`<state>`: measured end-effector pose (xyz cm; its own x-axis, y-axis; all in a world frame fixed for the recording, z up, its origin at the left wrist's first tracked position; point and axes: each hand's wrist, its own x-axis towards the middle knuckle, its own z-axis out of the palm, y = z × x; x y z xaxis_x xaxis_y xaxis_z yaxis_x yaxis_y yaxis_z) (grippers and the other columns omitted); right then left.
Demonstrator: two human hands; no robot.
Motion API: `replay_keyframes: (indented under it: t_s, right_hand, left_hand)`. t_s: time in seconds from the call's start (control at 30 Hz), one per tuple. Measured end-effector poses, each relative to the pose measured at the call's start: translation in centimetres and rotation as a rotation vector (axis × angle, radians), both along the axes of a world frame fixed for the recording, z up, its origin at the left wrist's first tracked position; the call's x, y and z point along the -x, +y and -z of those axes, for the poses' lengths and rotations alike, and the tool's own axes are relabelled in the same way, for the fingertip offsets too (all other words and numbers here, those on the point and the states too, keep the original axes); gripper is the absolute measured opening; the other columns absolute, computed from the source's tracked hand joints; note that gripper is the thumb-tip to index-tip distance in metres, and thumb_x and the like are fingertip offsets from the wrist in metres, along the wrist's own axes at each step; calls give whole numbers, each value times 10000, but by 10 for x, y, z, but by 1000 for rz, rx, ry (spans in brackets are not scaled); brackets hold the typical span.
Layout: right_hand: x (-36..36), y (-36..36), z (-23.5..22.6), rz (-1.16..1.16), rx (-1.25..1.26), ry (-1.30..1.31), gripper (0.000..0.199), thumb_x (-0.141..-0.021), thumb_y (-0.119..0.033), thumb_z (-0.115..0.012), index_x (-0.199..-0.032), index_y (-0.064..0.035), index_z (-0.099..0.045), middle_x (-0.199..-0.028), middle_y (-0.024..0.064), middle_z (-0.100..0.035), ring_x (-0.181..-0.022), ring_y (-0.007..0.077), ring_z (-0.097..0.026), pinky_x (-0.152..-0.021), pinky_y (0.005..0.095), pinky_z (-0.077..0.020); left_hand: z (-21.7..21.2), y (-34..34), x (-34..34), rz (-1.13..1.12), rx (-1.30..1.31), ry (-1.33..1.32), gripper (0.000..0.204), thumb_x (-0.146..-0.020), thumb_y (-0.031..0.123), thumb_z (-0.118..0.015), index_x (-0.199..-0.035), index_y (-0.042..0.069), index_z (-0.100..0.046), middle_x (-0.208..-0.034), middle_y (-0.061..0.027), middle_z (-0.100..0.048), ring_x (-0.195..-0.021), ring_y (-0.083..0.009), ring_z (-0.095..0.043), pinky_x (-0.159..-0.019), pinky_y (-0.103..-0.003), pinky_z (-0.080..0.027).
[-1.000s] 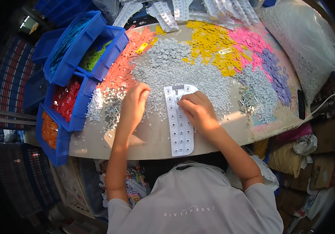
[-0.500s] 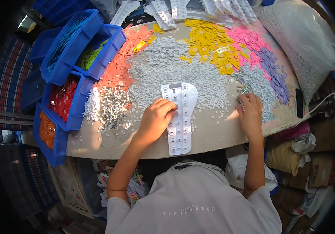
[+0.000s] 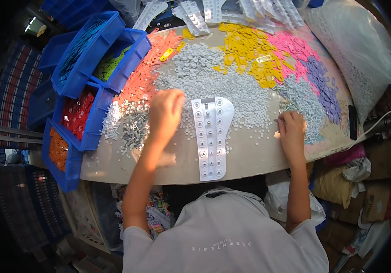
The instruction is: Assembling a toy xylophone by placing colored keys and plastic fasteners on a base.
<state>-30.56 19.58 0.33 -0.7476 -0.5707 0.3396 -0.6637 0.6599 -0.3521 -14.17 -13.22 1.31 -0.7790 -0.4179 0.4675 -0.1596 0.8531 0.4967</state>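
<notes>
A white foot-shaped plastic board (image 3: 210, 139) lies upright in front of me, with round fittings down both sides and small metal pieces along its middle. My left hand (image 3: 164, 113) hovers left of the board's top, over the edge of the small grey discs (image 3: 245, 95). Its fingers are curled together, and what they hold, if anything, is hidden. Close to the pile of silvery screw-like pins (image 3: 311, 120), my right hand (image 3: 292, 129) has thumb and fingers pinched; a tiny bit shows at the tips, too small to name. Shiny metal pins (image 3: 134, 129) lie below-left of my left hand.
Blue bins (image 3: 86, 120) with coloured parts stand at the left. Orange (image 3: 138, 84), yellow (image 3: 241, 45), pink (image 3: 291, 48) and purple (image 3: 323, 86) strips are heaped around. A bulging clear bag (image 3: 359, 54) and a dark phone-like object (image 3: 352, 122) sit at the right; more white boards (image 3: 191, 18) lie behind.
My left hand has left the board and moved up and left toward the piles. My right hand stays by the silvery pins, its fingers shifted slightly. The board lies as before.
</notes>
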Motion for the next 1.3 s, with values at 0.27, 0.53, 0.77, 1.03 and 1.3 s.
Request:
replay_keyframes:
  t_s: [0.27,0.53,0.77,1.03,1.3]
  right_hand:
    - [-1,-3,3,-45,-43,4,129,-837,-38,-678,-959,-69,-650,-975,70,-599,-992,288,-576,-896,423,-434]
    - [-4,-7,-1,-76,-73,88,147,-816,-34,-699,-947,-73,-645,-998,60,-589,-993,264,-568,-909,415,-439]
    - [-2,-8,13,-46,-87,108,135,-842,-37,-679,-956,-66,-613,-993,63,-575,-1009,262,-557,-911,424,-417]
    - [-33,-33,-3,-109,223,-44,131,-869,12,-635,-990,-37,-617,-926,116,-630,-900,324,-588,-815,416,-467]
    - [-87,-63,-22,-345,324,-430,109,-864,44,-638,-946,-25,-654,-934,127,-627,-918,305,-601,-776,389,-490]
  left_hand:
    - [34,-115,8,-233,188,-168,144,-844,183,-724,-815,48,-686,-859,-120,-696,-891,-329,-654,-828,-444,-487]
    - [35,-104,15,-309,-36,-375,215,-802,234,-734,-763,29,-684,-786,-149,-712,-786,-363,-686,-747,-472,-519]
    - [20,-58,-5,-167,-360,-137,145,-905,160,-706,-937,24,-671,-805,-100,-705,-733,-239,-673,-705,-358,-518]
    - [-10,54,-46,255,-550,-56,151,-856,72,-763,-1003,48,-738,-886,-65,-686,-862,-212,-639,-809,-334,-485]
    - [12,73,-40,270,-166,-48,171,-763,94,-805,-897,70,-701,-994,-28,-653,-984,-245,-582,-912,-386,-404]
